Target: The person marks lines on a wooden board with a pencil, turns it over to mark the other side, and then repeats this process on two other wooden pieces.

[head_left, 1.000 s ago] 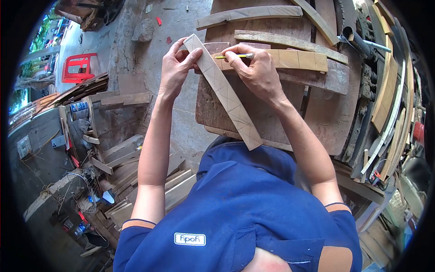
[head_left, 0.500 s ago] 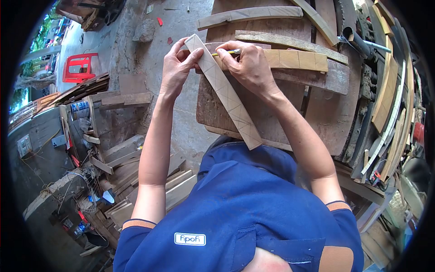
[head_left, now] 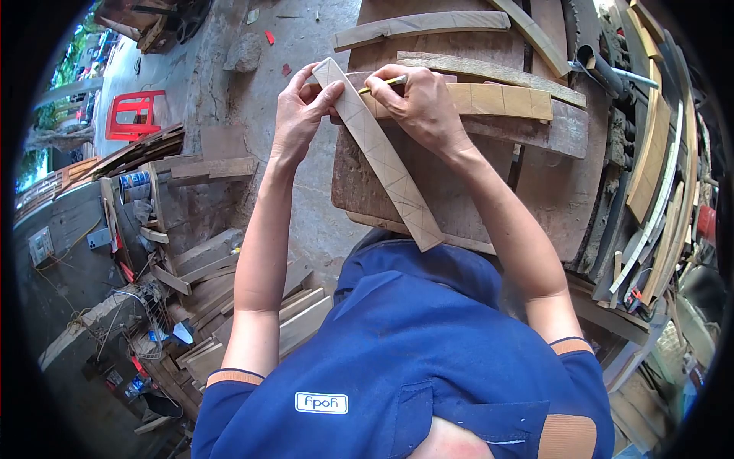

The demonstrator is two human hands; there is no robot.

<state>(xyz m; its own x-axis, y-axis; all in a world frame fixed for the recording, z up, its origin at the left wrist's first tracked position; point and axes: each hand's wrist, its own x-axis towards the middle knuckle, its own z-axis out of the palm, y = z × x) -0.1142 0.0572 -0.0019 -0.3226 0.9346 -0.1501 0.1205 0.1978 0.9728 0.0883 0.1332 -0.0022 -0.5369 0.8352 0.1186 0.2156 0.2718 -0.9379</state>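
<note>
My left hand (head_left: 301, 111) grips the far end of a flat wooden strip (head_left: 384, 164), thumb on its upper face. Pencil-like lines form triangles along the strip, which slants down toward my lap across the bench edge. In my right hand (head_left: 422, 107) is a yellow pencil (head_left: 384, 83), pinched between thumb and fingers, its point at the strip's right edge. Beneath my right wrist lies a curved wooden piece (head_left: 501, 101) with lines drawn across it. The wooden bench (head_left: 459, 199) is under these pieces.
Other curved boards (head_left: 424, 27) lie on the far part of the bench. Long wood strips (head_left: 650, 176) stand stacked at the right. At the left are scrap planks (head_left: 206, 306), a paint can (head_left: 135, 186) and a red plastic stool (head_left: 135, 115).
My right hand has shifted slightly and the pencil now tilts more steeply, its back end raised. The left hand and the strip have hardly moved.
</note>
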